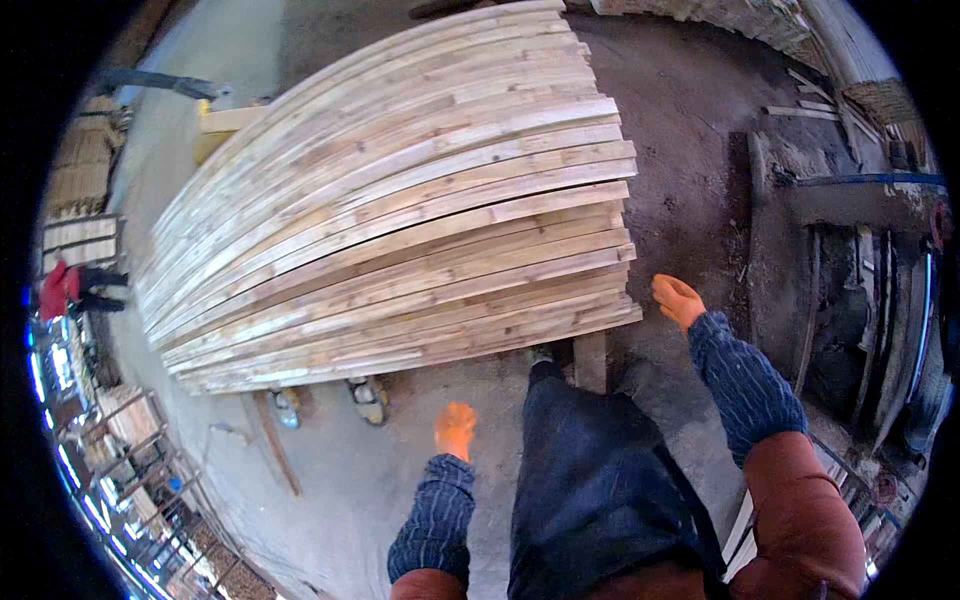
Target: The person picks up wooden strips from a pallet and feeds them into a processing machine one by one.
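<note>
A wide stack of long pale wooden boards (400,215) lies in front of me, its uneven ends toward the right. My left hand (455,430), in an orange glove, hangs just short of the stack's near side and touches nothing. Its fingers point away from me and are foreshortened, so their pose is unclear. My right hand (677,298), gloved in orange too, is held beside the board ends, a small gap from them. The fingers there are loosely bent, with nothing visible in them. Blue striped sleeves cover both forearms.
Two shoes (368,398) show under the stack's near edge. A thin wooden strip (270,445) lies on the floor. At far left stands a person in red (62,290) near stacked timber (85,160). Dark machinery or framing (850,300) runs along the right, with loose boards (805,112) behind.
</note>
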A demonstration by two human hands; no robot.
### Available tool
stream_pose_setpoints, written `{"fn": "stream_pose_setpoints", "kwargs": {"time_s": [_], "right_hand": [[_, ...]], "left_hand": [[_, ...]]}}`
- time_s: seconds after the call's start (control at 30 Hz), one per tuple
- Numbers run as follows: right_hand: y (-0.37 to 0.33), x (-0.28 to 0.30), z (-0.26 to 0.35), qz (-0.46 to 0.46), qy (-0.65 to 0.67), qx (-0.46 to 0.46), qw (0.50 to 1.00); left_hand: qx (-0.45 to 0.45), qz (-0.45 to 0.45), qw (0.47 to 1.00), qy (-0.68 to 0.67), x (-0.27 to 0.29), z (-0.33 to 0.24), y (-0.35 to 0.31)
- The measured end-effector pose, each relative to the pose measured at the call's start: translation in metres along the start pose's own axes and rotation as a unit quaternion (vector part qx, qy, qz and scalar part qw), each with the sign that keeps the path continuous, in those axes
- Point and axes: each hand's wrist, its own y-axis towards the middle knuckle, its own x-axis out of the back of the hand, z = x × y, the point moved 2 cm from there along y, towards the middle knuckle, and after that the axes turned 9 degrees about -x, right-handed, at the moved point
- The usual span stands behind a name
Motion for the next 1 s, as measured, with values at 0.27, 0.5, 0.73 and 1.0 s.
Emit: {"fn": "stream_pose_setpoints", "kwargs": {"time_s": [0.27,0.5,0.73,1.0], "right_hand": [[0.167,0.008,0.006,-0.087,0.092,-0.028,0.992],[0.274,0.020,-0.048,-0.016,0.120,0.055,0.991],[0.283,0.005,-0.047,-0.052,0.180,-0.043,0.981],[0.235,0.010,-0.013,0.005,-0.114,0.053,0.992]], "left_hand": [[0.029,-0.095,0.981,-0.166,-0.082,-0.102,0.200],[0.042,-0.081,0.946,-0.312,-0.085,-0.111,0.301],[-0.009,-0.130,0.913,-0.386,-0.103,-0.088,0.293],[-0.016,-0.195,0.897,-0.396,-0.100,-0.091,0.286]]}}
